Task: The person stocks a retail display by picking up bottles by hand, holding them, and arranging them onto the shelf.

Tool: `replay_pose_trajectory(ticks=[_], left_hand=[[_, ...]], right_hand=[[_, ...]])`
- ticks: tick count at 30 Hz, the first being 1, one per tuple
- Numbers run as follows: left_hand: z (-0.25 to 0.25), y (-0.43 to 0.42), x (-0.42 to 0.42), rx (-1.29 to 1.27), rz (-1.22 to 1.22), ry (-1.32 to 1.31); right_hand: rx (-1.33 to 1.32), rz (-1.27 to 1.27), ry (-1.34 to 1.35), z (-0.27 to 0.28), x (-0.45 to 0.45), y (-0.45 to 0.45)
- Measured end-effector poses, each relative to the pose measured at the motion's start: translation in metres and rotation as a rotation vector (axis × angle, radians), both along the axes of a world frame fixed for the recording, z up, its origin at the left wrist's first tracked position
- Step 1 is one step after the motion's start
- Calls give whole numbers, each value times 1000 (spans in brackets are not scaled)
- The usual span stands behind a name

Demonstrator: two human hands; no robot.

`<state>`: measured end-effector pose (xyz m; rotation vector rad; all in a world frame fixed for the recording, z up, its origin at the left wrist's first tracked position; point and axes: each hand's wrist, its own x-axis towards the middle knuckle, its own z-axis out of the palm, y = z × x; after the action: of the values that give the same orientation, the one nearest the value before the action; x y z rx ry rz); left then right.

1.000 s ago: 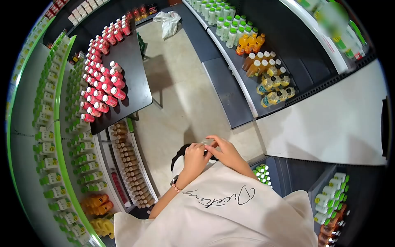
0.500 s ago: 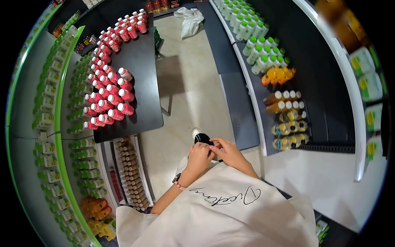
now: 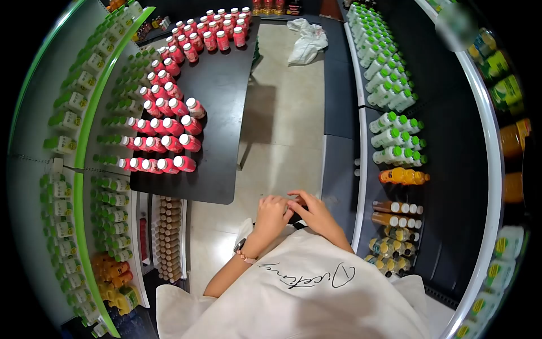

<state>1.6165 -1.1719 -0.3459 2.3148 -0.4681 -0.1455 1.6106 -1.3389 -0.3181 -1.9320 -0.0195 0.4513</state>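
My left hand (image 3: 272, 212), with a watch and a beaded bracelet at its wrist, is in front of my waist. Its fingers are curled and pressed together, and their undersides are hidden. Beside it, my right hand (image 3: 309, 210) has its thumb and forefinger apart, the fingertips meeting the left fingers. Nothing shows in the right hand. Both hands are over the front of my light shirt (image 3: 248, 299), well apart from the bottles. On a dark table (image 3: 217, 113) to the left stand rows of red bottles (image 3: 190, 125) with white caps.
Green-capped white bottles (image 3: 389, 85) fill the right shelf, with orange bottles (image 3: 403, 176) and brown drinks (image 3: 398, 219) nearer. Green-edged shelves (image 3: 84, 130) line the left. A low rack (image 3: 169, 237) holds brown bottles. A white plastic bag (image 3: 307, 42) lies on the aisle floor (image 3: 276, 158).
My view has turned and moved forward: the table and right shelves appear shifted and lower. The shoe seen earlier has dropped from sight. My hands keep nearly the same pose.
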Motion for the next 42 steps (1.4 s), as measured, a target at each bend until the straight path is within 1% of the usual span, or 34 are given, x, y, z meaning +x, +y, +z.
replay_pose_trajectory(ticks=[4, 7, 10, 11, 13, 15, 16, 19, 20, 23, 24, 28, 31, 32, 35, 36, 37, 39, 40, 41, 42], left_hand=[[-6, 0, 30, 65, 70, 49], [-14, -6, 63, 14, 154, 41], [-12, -17, 109, 105, 203, 137], [-9, -23, 120, 100, 238, 102], [-1, -32, 156, 108, 305, -14], [5, -39, 192, 147, 367, -52], [1, -42, 209, 152, 397, -64], [4, -52, 243, 111, 462, -39], [6, -53, 258, 88, 485, -37], [1, -59, 279, 41, 573, 61], [-1, -59, 283, 68, 608, 105], [-18, -47, 293, -7, 701, 109], [-31, -21, 306, -6, 787, 172], [-39, -11, 311, -11, 814, 217], [-50, 27, 339, -80, 885, 169], [-45, 42, 354, -128, 969, 138], [-49, 57, 366, -210, 1042, 155], [-59, 93, 384, -111, 1130, 46], [-66, 110, 391, -87, 1169, 34], [-72, 127, 398, 3, 1200, -41], [-79, 143, 404, 71, 1241, -47]], right_hand=[[60, 90, 53, -21, 45, -1], [-2, 203, 31, -19, 93, -6], [6, 287, 12, -30, 150, -16], [-14, 322, 5, -27, 171, -18], [59, 341, 14, -24, 211, -24], [88, 355, 41, -12, 253, -26], [103, 360, 65, -8, 272, -27], [16, 447, -13, -4, 319, -32], [51, 443, -16, -10, 332, -34], [108, 488, 120, -15, 367, -32], [154, 515, 175, -23, 377, -31], [89, 645, 165, -34, 408, -6], [71, 803, 240, -50, 435, 25], [59, 834, 216, -54, 443, 37], [88, 815, 315, -66, 469, 81], [44, 815, 342, -64, 483, 96], [222, 741, 390, -112, 487, 103], [263, 673, 498, -143, 508, 128], [206, 731, 447, -160, 516, 139], [152, 788, 395, -178, 526, 152], [99, 843, 344, -187, 535, 164]])
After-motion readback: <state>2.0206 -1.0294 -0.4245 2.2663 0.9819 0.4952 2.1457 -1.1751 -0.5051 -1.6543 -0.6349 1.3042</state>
